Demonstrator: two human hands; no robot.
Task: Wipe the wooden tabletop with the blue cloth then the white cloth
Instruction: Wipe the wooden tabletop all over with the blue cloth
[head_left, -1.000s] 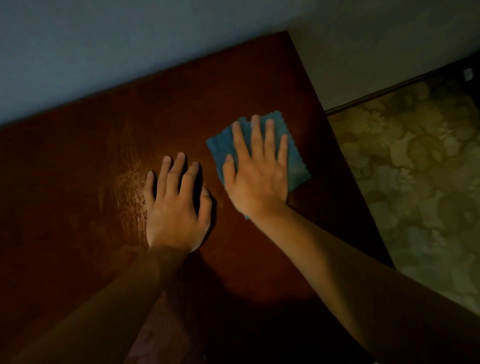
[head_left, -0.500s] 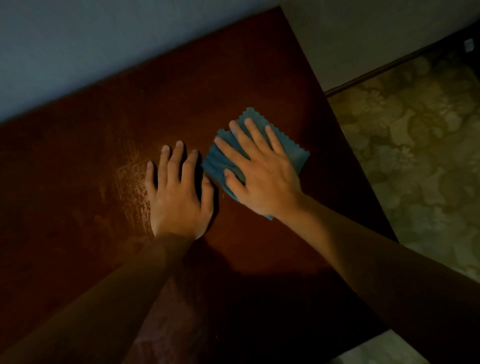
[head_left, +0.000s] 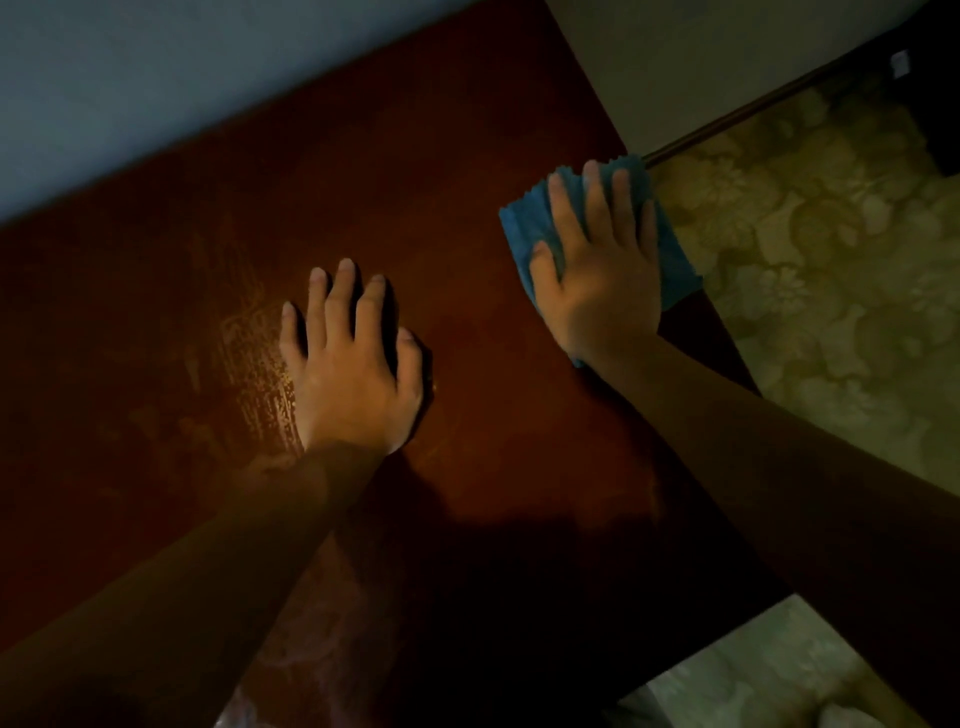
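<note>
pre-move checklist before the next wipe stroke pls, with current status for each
1. Blue cloth under the right hand, fingers flat on it: ok.
2. Cloth fully on the wooden tabletop: not ok, its right side hangs past the right edge over the floor.
3. Left hand flat on the wood as a brace, apart from the cloth: ok.
4. Streaky patch beside the left hand wiped: not ok, marks show.
5. White cloth ready for the second pass: cannot tell, none in view.
</note>
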